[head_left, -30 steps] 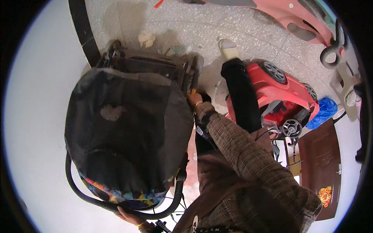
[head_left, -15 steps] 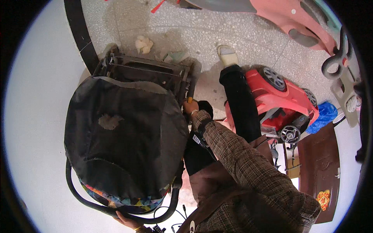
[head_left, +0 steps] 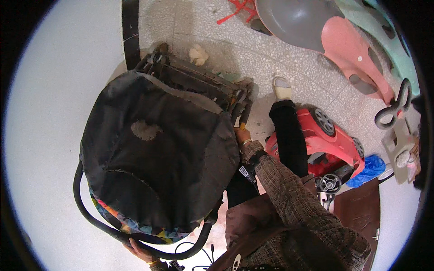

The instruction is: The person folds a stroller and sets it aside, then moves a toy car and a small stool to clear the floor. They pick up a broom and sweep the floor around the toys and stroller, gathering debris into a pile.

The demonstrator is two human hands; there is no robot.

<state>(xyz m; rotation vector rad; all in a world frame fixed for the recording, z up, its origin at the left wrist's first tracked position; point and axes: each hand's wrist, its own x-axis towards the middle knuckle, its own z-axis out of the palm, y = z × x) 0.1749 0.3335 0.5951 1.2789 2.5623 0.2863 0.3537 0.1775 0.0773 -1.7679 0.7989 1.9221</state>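
Note:
A baby stroller (head_left: 181, 135) with a dusty black canopy and a pale worn patch fills the middle left. Along its lower edge runs multicoloured patterned fabric (head_left: 135, 224). My left hand (head_left: 141, 252) is closed on the curved black handlebar (head_left: 86, 210) at the bottom. On the stroller's right side, my right hand (head_left: 242, 134) grips a frame tube (head_left: 246, 110), just below its orange-yellow part. The fingers of my right hand are partly hidden. Wheels and dark lower frame bars (head_left: 194, 74) show beyond the canopy.
A white wall (head_left: 58, 122) stands close at the left. A red toy car (head_left: 316, 135) and a blue plastic bag (head_left: 368, 171) are right of my leg. Pink and grey ride-on toys (head_left: 348, 49) lie at the upper right. A crumpled pale wad (head_left: 198, 55) is on the speckled floor.
The view has shifted, so the stroller, floor and toys sit farther right in it. The stroller looks slightly turned. Both hands keep their holds.

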